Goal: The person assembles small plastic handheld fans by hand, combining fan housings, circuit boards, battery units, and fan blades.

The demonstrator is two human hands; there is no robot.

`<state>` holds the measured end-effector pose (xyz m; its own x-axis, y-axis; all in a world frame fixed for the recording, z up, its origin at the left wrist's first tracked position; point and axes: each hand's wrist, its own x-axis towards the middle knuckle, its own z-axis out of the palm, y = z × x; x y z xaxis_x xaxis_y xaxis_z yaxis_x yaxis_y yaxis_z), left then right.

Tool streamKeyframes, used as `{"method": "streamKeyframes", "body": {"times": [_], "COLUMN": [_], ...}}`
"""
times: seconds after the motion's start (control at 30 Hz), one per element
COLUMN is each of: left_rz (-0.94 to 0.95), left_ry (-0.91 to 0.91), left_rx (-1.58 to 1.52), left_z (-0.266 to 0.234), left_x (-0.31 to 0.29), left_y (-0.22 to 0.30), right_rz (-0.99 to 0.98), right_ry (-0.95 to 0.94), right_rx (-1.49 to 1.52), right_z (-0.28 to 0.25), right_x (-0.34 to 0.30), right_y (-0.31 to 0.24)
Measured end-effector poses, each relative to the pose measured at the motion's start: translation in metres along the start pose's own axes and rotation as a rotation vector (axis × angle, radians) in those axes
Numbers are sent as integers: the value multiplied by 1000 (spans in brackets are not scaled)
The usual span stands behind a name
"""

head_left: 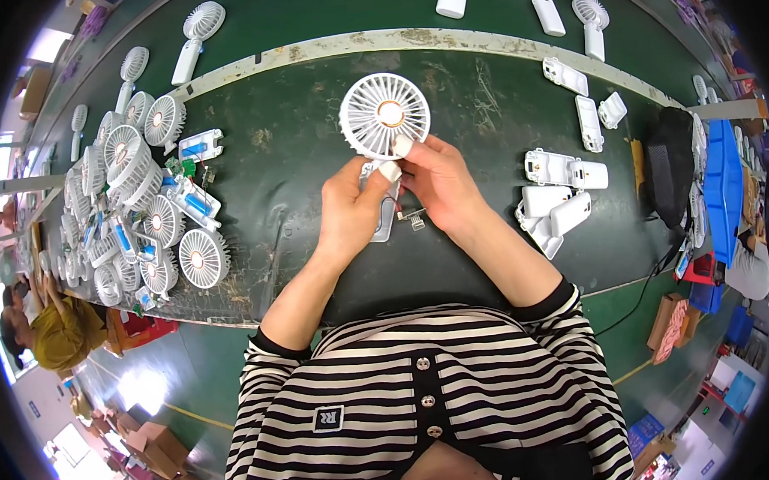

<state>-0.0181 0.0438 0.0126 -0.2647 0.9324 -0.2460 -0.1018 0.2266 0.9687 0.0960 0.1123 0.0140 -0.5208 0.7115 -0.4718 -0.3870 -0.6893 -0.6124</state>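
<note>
Head view, left hand (349,203) and right hand (440,182) side by side, pinching white fan (386,113)

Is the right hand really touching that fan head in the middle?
Touching: the head view shows the right hand with its covered thumb tip against the fan head.

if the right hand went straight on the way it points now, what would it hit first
The white fan head: the right hand points up and to the left at it, apparently touching its lower rim, though exact contact and depth are hard to judge.
</note>
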Motion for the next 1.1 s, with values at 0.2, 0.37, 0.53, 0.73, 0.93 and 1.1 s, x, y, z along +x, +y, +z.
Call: {"method": "streamKeyframes", "body": {"times": [0.2, 0.37, 0.53, 0.73, 0.93, 1.1], "left_rz": [-293, -444, -506, -463, -300, -252], "left_ry": [57, -47, -82, -73, 74, 111], "left_rx": [-301, -424, -491, -447, -486, -496], "left_z": [-13, -26, -15, -9, 1, 3], "left_x": [4, 3, -1, -9, -12, -14], "left_y": [15, 9, 12, 12, 3, 10], "right_rz": [-833, -1518, -1634, -1622, -1579, -1574], "right_ry": [35, -308, -384, -359, -176, -191], "right_rx": [-953, -1547, -1531, -1496, -1454, -1459], "right_z": [-27, -30, -24, -18, -12, -16], "right_x": [-9, -30, -30, -32, -33, -32], "right_y": [7, -18, -16, -10, 11, 16]}}
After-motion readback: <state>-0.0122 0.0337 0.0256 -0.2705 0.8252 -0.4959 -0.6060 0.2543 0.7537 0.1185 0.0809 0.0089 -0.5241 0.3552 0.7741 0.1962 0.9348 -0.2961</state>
